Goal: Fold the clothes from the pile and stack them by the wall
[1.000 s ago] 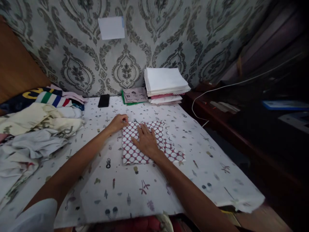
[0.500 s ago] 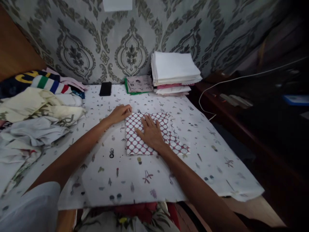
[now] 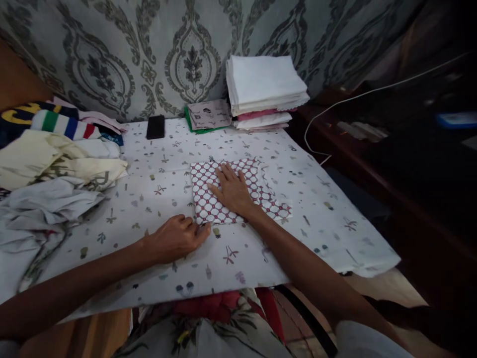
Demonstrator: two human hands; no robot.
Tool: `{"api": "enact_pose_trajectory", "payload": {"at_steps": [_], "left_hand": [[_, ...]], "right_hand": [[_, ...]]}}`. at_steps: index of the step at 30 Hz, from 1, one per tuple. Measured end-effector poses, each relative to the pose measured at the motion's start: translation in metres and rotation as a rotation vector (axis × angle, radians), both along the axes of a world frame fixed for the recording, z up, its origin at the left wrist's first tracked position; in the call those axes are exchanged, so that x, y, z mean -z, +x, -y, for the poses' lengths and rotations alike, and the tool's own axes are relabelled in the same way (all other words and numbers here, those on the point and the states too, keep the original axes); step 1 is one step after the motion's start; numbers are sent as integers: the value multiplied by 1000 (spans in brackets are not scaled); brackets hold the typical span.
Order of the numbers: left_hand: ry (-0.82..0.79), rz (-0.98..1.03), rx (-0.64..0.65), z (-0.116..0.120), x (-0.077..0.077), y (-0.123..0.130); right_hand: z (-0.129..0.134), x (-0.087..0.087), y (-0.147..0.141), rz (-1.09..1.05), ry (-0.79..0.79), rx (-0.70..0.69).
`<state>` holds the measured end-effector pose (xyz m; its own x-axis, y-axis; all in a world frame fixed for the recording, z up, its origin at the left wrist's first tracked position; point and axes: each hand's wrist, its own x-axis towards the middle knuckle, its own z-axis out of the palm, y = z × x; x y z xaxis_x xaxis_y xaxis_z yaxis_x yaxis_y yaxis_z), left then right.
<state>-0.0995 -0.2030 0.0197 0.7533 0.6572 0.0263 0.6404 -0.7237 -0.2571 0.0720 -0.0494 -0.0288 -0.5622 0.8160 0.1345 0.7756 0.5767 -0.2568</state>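
Note:
A folded cloth [image 3: 203, 199], white with a dark lattice and red dots, lies flat in the middle of the table. Its right side is narrower and uneven, with a strip along the near edge. My right hand [image 3: 234, 191] rests palm down on it, fingers spread. At the near left corner of this cloth is my left hand [image 3: 181, 237], its fingers curled and the thumb along the near edge; the corner appears to be pinched between them.
Rumpled clothes [image 3: 55, 164] are heaped on the left of the printed tablecloth [image 3: 149, 199]. Toward the wall lie a black phone [image 3: 155, 127], a small folded grey garment [image 3: 209, 113] over green cloth, and a stack of folded white cloths [image 3: 266, 84]. A white cable [image 3: 346, 102] hangs at the right.
My left hand has moved from the cloth's far left corner toward me, to its near left corner. My right hand stays flat on the cloth. The camera view has shifted slightly.

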Motion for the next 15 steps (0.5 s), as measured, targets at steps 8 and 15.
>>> {"api": "enact_pose_trajectory", "payload": {"at_steps": [8, 15], "left_hand": [[-121, -191, -321, -2, 0, 33], [-168, -114, -362, 12, -8, 31]], "right_hand": [[2, -7, -1, 23, -18, 14], [2, -8, -1, 27, -42, 14]]}}
